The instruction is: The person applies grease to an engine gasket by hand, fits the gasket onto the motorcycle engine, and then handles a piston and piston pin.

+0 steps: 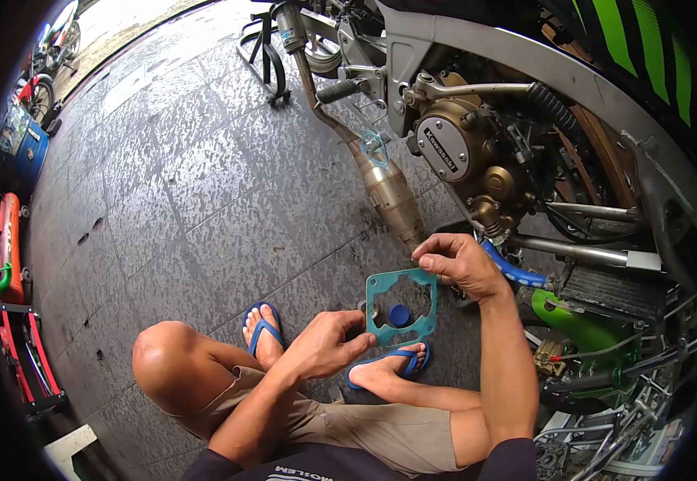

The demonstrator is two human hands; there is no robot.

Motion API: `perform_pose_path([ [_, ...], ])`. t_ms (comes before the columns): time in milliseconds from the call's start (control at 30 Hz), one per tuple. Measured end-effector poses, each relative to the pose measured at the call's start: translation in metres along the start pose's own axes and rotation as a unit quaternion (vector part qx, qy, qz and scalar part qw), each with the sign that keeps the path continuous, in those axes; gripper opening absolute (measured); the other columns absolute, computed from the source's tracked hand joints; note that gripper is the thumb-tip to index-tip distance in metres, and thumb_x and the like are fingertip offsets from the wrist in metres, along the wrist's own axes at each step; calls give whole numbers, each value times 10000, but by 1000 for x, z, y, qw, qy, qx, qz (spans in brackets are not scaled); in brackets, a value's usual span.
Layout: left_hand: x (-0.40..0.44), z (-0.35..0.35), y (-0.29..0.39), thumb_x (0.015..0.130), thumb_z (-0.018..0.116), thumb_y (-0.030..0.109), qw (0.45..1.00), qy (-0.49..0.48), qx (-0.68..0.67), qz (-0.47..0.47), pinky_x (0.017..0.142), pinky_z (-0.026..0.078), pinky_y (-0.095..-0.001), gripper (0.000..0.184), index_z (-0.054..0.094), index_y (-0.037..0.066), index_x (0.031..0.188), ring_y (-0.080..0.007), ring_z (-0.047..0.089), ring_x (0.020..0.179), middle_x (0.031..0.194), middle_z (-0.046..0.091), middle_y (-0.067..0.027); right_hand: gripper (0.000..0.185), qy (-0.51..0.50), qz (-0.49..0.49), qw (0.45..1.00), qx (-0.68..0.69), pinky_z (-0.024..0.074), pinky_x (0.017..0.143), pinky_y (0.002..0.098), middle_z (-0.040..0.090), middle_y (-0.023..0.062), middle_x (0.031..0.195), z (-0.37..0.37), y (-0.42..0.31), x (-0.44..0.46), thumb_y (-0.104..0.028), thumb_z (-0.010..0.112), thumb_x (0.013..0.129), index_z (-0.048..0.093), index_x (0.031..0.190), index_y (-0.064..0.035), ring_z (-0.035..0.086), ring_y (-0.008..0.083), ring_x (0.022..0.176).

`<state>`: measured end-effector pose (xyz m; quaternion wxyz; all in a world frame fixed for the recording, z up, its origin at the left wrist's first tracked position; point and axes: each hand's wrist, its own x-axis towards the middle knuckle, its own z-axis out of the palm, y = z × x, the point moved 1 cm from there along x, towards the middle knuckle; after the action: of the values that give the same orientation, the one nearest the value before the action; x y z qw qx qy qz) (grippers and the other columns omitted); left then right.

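Note:
A thin teal gasket [372,306], squarish with a large cut-out in the middle, is held up above the floor between my hands. My left hand [328,345] has its lower left edge between thumb and fingers. At its upper right edge, the thumb and forefinger of my right hand [469,271] are pinched together; the exact contact is small in view. Through the gasket's opening a round blue cap [399,314] shows below. Another thin, light blue gasket [375,150] lies over the exhaust pipe [392,196].
On the right stands a partly dismantled motorcycle with a bronze engine [465,148]. A blue hose [517,268] and green bodywork [585,325] are near my right forearm. A red floor jack [10,248] and a blue drum [30,160] stand at the left.

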<state>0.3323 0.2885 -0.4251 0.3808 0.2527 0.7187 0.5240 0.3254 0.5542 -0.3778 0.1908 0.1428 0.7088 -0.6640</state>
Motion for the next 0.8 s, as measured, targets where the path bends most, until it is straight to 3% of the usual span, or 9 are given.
perform_pose_path([
  [33,-1,-3,1,871,620,202,1000,1,-1,-2,634,440,-433,264,619,-55,936,-338,536,618,714,567,-246,296,-2,2,1000,0,487,796,260,667,28,887,-1,-2,0,-213,790,812,695,986,7,606,105,864],
  [100,-3,-7,2,898,618,155,998,-27,22,51,605,416,-385,220,621,-48,984,-192,476,612,682,566,-146,263,-57,-37,991,-116,487,782,256,658,14,864,0,-9,-2,-190,787,807,698,973,-7,603,98,839],
  [133,-6,-9,11,880,622,156,997,-25,15,67,629,424,-425,222,614,-47,970,-287,517,620,708,563,-193,239,-66,-26,979,-192,479,829,276,638,22,907,6,-23,-7,-166,787,789,701,957,-20,606,129,890],
  [167,-7,-12,13,880,622,156,998,-22,13,64,629,424,-425,222,614,-47,970,-287,517,620,708,563,-193,239,-69,-25,979,-192,479,829,276,638,22,907,10,-21,-6,-166,787,789,701,957,-20,606,129,890],
  [233,-8,-14,15,879,625,169,994,-44,69,72,649,430,-452,213,593,-40,904,-357,557,681,747,573,-201,228,-116,-187,946,-237,460,875,296,608,42,969,21,-21,-8,-153,788,774,701,942,-27,593,166,958],
  [333,-9,-15,16,866,635,171,986,-42,121,110,676,432,-475,208,560,-21,847,-396,565,746,788,558,-197,215,-132,-173,950,-223,447,900,310,599,66,1026,34,-25,-8,-160,786,771,694,919,-34,581,191,1011],
  [667,-20,-22,21,863,639,157,973,36,198,113,663,437,-449,171,569,1,870,-362,583,762,801,540,-155,198,-114,-168,929,-310,474,649,332,636,93,822,34,-18,-16,-176,752,821,680,855,5,610,195,713],
  [733,-17,-26,23,876,642,175,978,139,113,107,644,443,-406,182,597,0,891,-318,583,726,801,553,-140,192,-92,-173,925,-327,466,631,336,630,94,808,29,-16,-22,-179,743,833,684,824,3,603,195,692],
  [800,-17,-32,31,884,640,178,984,127,89,91,638,439,-388,183,605,-1,894,-289,570,706,792,553,-134,194,-107,-138,934,-313,455,620,345,616,94,773,25,-10,-26,-172,733,849,686,780,3,597,194,690],
])
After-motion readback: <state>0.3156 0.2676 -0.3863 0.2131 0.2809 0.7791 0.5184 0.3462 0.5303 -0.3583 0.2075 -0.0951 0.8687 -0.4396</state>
